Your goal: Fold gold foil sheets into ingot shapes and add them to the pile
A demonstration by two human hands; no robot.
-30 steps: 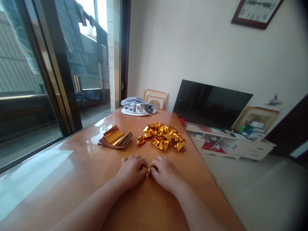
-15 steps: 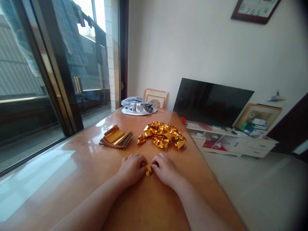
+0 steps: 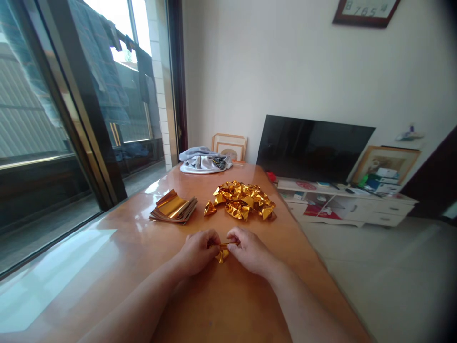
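Observation:
Between my two hands is a small piece of folded gold foil paper (image 3: 222,256), with a straight folded edge on top and a pointed flap below. My left hand (image 3: 200,248) pinches its left end between thumb and fingers. On the other end, my right hand (image 3: 247,248) pinches in the same way. Beyond my right hand lies a heap of folded gold foil pieces (image 3: 244,197), with a single folded piece (image 3: 209,208) at its left. A stack of flat gold foil sheets (image 3: 173,208), its top sheet curled up, lies beyond my left hand.
The glossy wooden table (image 3: 124,281) runs away from me. Folded cloth (image 3: 203,160) lies at its far end. A glass sliding door (image 3: 43,143) stands along the left. To the right, a television (image 3: 314,148) stands on a low white cabinet (image 3: 371,209).
My hands have spread slightly apart, and a straight folded edge of the foil now shows between my fingers. The view has shifted a little; the heap and stack lie as before.

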